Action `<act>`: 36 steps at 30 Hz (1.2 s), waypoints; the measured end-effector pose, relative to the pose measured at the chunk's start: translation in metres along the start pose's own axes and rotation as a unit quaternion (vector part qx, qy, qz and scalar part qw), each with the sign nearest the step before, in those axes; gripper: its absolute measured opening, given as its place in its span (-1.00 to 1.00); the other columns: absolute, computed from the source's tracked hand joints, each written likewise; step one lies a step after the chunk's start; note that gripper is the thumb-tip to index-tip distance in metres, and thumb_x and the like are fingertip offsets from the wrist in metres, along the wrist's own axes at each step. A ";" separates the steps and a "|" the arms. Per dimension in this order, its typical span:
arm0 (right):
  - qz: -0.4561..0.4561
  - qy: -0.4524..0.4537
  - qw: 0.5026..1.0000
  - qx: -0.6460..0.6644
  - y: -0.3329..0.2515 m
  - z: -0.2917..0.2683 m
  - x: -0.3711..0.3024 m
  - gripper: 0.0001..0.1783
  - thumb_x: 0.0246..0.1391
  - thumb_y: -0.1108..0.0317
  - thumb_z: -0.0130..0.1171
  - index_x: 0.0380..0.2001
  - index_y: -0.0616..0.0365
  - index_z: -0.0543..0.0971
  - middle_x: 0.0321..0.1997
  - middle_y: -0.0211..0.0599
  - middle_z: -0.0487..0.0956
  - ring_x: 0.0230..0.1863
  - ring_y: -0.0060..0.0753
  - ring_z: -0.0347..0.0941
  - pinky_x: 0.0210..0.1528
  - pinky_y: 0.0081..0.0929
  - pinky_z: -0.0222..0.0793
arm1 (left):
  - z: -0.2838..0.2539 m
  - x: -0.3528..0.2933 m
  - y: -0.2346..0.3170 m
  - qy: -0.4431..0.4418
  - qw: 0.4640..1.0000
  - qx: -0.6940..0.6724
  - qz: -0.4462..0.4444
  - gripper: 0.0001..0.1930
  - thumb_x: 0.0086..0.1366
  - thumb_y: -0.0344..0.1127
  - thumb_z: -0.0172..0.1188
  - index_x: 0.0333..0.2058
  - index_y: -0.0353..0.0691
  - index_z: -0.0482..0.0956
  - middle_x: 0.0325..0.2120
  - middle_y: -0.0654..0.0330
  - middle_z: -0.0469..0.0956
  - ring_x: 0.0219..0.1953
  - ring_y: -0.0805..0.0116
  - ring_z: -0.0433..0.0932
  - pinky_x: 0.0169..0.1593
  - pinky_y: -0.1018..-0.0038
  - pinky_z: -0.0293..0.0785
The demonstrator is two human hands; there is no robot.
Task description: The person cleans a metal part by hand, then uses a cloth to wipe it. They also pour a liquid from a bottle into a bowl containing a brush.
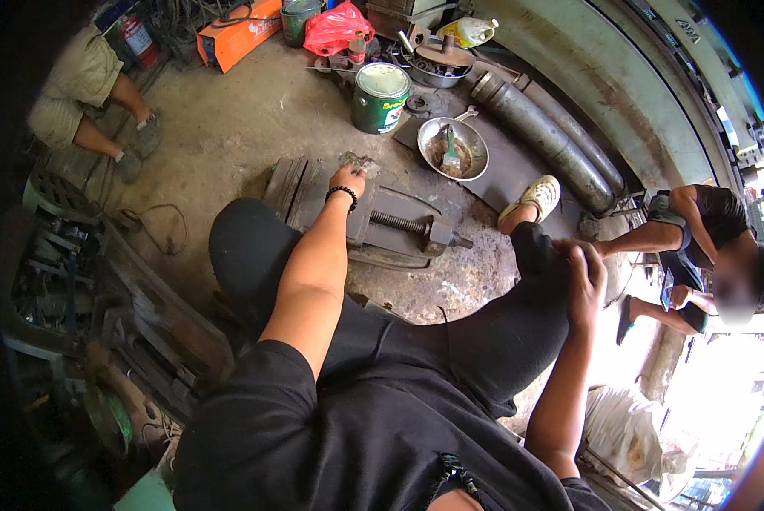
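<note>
My left hand point(348, 180), with a dark bead bracelet at its wrist, is closed on a crumpled greyish rag point(361, 160). It presses this against the far side of a heavy steel machine vise point(335, 223), which lies on the floor between my legs. The vise's threaded screw point(399, 223) runs to the right, away from the hand. My right hand point(583, 274) rests over my right knee, fingers stretched and holding nothing. Beyond the vise, a metal basin point(476, 143) holds brownish liquid and a paintbrush with a green handle point(451, 155).
A green paint bucket point(380, 109), a pan of metal parts point(437, 75), a red plastic bag point(339, 30) and an orange machine point(239, 36) stand farther off. Thick steel cylinders point(548, 140) lie right. One person point(723, 221) sits at right; another's legs point(101, 111) show far left.
</note>
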State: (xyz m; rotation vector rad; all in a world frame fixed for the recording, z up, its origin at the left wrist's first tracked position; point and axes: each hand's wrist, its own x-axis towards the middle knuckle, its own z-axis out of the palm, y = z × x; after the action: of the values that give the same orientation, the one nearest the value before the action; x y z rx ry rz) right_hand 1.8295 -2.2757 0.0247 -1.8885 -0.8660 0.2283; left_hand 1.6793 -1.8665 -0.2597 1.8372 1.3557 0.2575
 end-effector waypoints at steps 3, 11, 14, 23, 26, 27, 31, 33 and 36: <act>0.097 0.093 0.981 0.143 0.037 -0.023 0.002 -0.71 0.32 0.26 0.03 -0.20 0.31 0.57 -0.27 -0.23 0.62 -0.21 -0.45 0.52 -0.05 -0.49 0.42 | 0.000 0.000 -0.011 0.012 0.999 0.026 0.025 -0.52 0.29 0.01 0.13 0.02 -0.22 0.55 0.00 -0.09 0.54 0.07 -0.06 0.50 0.14 0.21 0.41; 0.086 0.139 0.944 0.286 0.087 -0.007 0.038 -0.74 0.30 0.29 0.04 -0.17 0.30 0.56 -0.32 -0.23 0.62 -0.32 -0.48 0.51 -0.14 -0.58 0.41 | -0.015 -0.047 -0.046 -0.223 0.934 0.276 -0.046 -0.47 0.32 0.09 0.08 0.08 -0.20 0.52 0.16 -0.04 0.43 0.22 0.00 0.37 0.27 0.17 0.28; 0.035 0.080 0.967 0.241 0.083 0.007 0.046 -0.76 0.30 0.33 0.02 -0.19 0.29 0.57 -0.33 -0.26 0.61 -0.26 -0.51 0.48 -0.10 -0.57 0.37 | -0.026 -0.065 -0.055 -0.270 0.885 0.376 -0.057 -0.34 0.30 0.18 0.04 0.17 -0.24 0.44 0.21 -0.03 0.37 0.27 0.01 0.32 0.30 0.21 0.23; 0.091 0.042 0.918 0.384 0.066 0.020 0.051 -0.75 0.32 0.32 0.01 -0.19 0.32 0.55 -0.35 -0.23 0.60 -0.32 -0.45 0.48 -0.15 -0.53 0.38 | -0.064 -0.053 -0.074 0.217 0.954 0.054 -0.198 -0.57 0.31 0.02 0.08 -0.12 -0.22 0.63 -0.13 -0.03 0.62 -0.09 -0.10 0.57 0.01 0.10 0.46; 0.095 -0.073 0.968 0.219 0.045 0.031 0.068 -0.74 0.32 0.30 0.04 -0.21 0.32 0.55 -0.34 -0.30 0.60 -0.31 -0.53 0.46 -0.16 -0.56 0.38 | -0.081 -0.048 -0.101 0.421 0.864 -0.037 -0.273 -0.59 0.34 0.02 0.05 -0.21 -0.24 0.64 -0.25 -0.09 0.63 -0.15 -0.12 0.59 -0.08 0.05 0.49; 0.084 -0.119 0.974 0.174 0.038 0.042 0.079 -0.73 0.32 0.28 0.04 -0.22 0.31 0.55 -0.33 -0.31 0.60 -0.30 -0.54 0.46 -0.15 -0.56 0.38 | -0.086 -0.044 -0.112 0.452 0.827 -0.078 -0.326 -0.58 0.34 0.02 0.04 -0.21 -0.25 0.64 -0.25 -0.10 0.63 -0.15 -0.12 0.59 -0.09 0.05 0.49; 0.002 -0.296 0.954 -0.051 0.015 0.136 0.139 -0.64 0.30 0.20 0.06 -0.19 0.39 0.53 -0.31 -0.18 0.60 -0.22 -0.47 0.48 -0.10 -0.46 0.40 | -0.094 -0.028 -0.161 0.472 0.734 -0.281 -0.400 -0.42 0.36 0.10 0.02 0.02 -0.37 0.53 0.02 -0.16 0.51 0.06 -0.07 0.49 0.11 0.10 0.40; -0.069 -0.376 0.919 -0.098 0.015 0.221 0.173 -0.57 0.28 0.14 0.07 -0.15 0.41 0.51 -0.26 -0.01 0.61 -0.20 -0.27 0.53 -0.05 -0.34 0.41 | -0.082 -0.019 -0.177 0.474 0.735 -0.300 -0.382 -0.37 0.35 0.13 0.02 0.09 -0.38 0.48 0.10 -0.21 0.44 0.13 -0.08 0.44 0.19 0.12 0.33; -0.227 -0.490 0.829 -0.147 0.026 0.374 0.217 -0.50 0.25 0.05 0.07 -0.08 0.35 0.56 -0.08 0.11 0.60 -0.05 0.00 0.55 0.03 -0.25 0.40 | -0.059 -0.001 -0.192 0.477 0.749 -0.333 -0.316 -0.31 0.34 0.15 0.03 0.11 -0.45 0.43 0.11 -0.26 0.41 0.16 -0.16 0.39 0.22 0.12 0.28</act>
State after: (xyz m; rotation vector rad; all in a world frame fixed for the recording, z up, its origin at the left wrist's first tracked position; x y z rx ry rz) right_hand 1.8098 -1.8718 -0.1301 -1.7088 -2.1117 0.8487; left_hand 1.5093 -1.8218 -0.3574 0.5007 2.0846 1.2442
